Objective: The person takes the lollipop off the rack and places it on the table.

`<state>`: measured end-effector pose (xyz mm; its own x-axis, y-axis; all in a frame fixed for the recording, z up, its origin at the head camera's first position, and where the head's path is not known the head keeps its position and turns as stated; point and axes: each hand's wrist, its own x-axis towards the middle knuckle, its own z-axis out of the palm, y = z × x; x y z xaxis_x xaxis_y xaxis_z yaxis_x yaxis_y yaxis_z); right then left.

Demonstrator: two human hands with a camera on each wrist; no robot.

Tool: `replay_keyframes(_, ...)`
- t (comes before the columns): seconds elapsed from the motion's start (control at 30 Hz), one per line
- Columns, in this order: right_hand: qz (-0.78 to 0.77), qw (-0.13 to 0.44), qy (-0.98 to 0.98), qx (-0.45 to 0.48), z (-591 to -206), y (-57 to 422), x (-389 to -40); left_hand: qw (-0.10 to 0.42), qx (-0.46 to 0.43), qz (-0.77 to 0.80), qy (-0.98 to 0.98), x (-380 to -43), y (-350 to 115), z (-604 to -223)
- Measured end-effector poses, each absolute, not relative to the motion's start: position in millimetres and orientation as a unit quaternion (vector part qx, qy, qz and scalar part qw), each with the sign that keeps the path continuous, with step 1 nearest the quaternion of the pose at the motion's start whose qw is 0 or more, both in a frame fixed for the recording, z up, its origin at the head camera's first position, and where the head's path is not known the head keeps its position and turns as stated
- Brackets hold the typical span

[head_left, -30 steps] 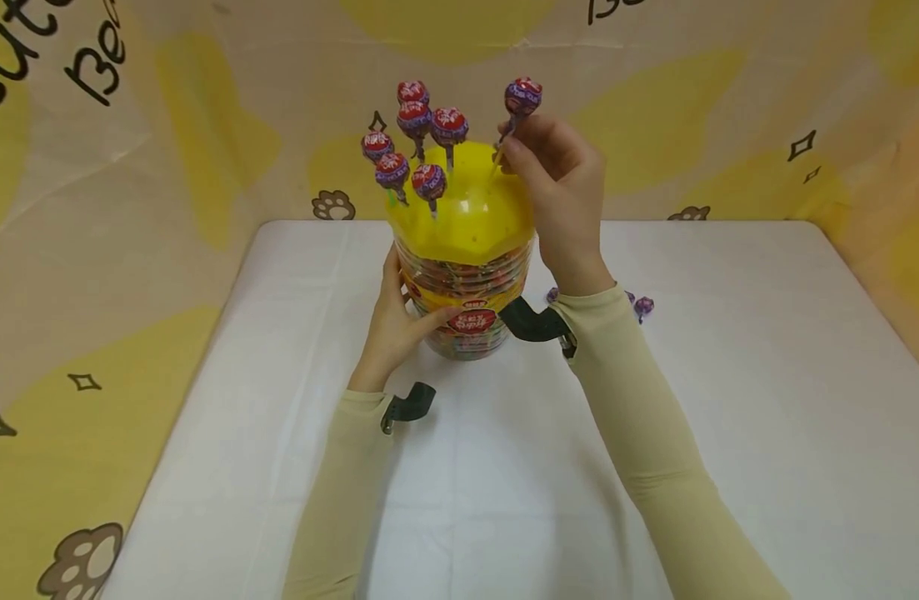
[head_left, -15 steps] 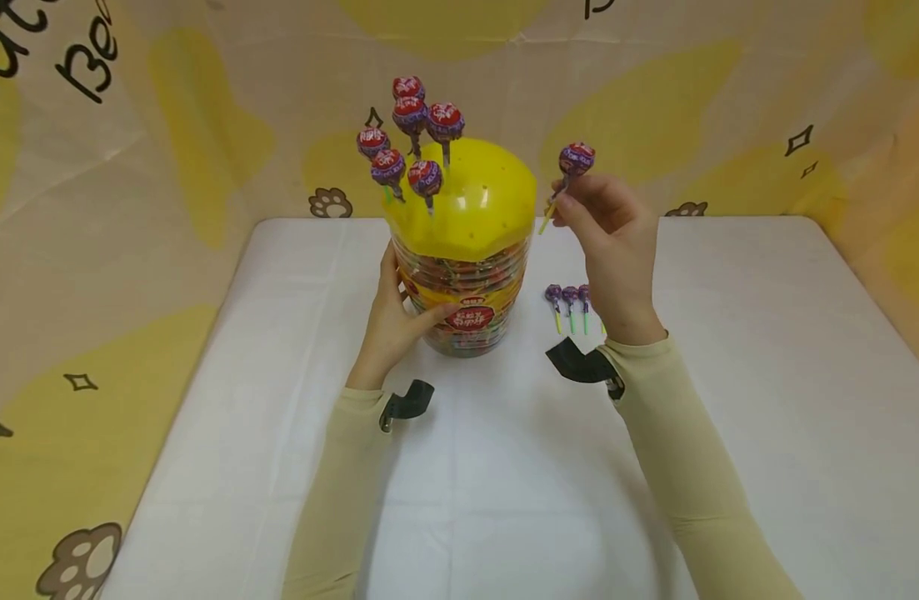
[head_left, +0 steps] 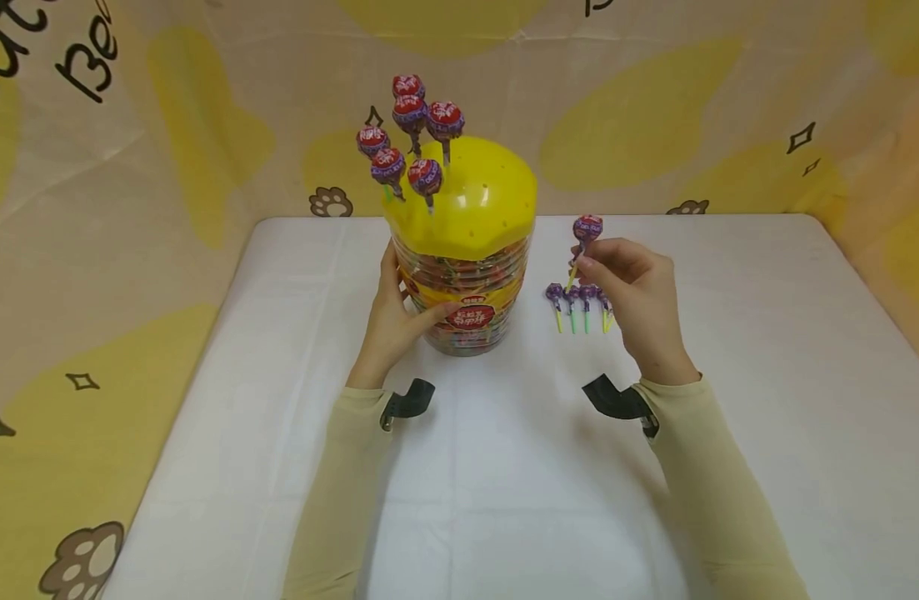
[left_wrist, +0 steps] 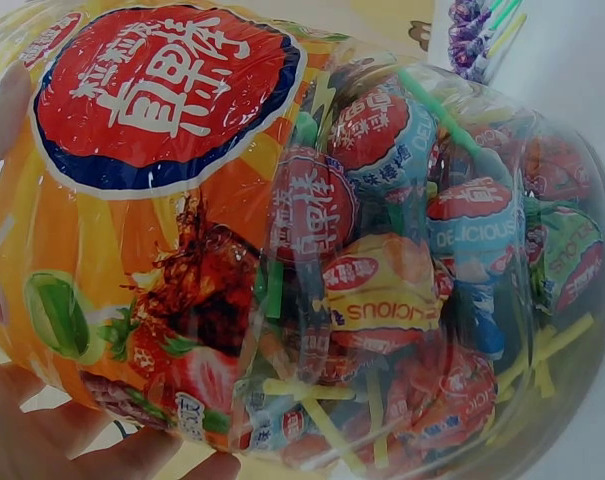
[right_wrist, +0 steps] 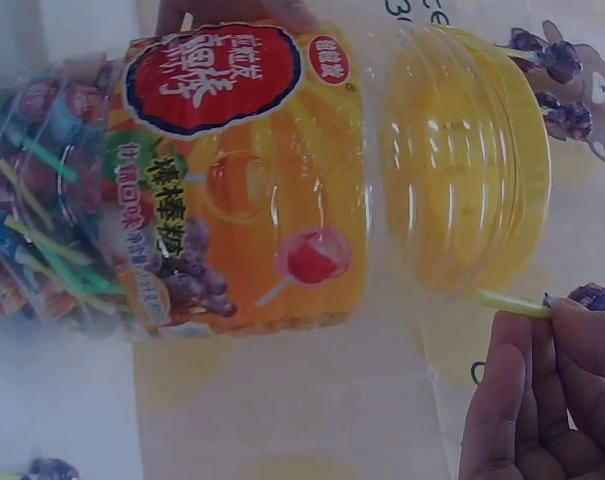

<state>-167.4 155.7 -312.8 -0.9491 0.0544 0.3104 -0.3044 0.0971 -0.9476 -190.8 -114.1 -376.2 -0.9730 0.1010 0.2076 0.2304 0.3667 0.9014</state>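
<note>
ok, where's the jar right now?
Head view: jar is near centre, gripped by the left hand, left of the lollipop row on the table.

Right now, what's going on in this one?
A person's left hand grips a clear, candy-filled jar topped by a yellow lid, from which six wrapped lollipops stick up. The right hand pinches another lollipop by its stick, beside the jar and apart from the lid. More lollipops lie in a row on the white table.
</note>
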Motion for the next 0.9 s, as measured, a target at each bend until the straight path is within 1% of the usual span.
replay_keyframes(0.57,0.603,0.042,-0.795,0.052,-345,183,-156,0.057,-0.103,-0.557,-0.822,-191,-114,-376)
replay_keyframes(0.73,0.601,0.000,-0.798,0.051,-362,188,-159,0.055,-0.102,-0.558,-0.822,-191,-114,-375)
replay_keyframes(0.9,0.594,-0.055,-0.801,0.044,-381,192,-164,0.054,-0.099,-0.557,-0.823,-191,-114,-375)
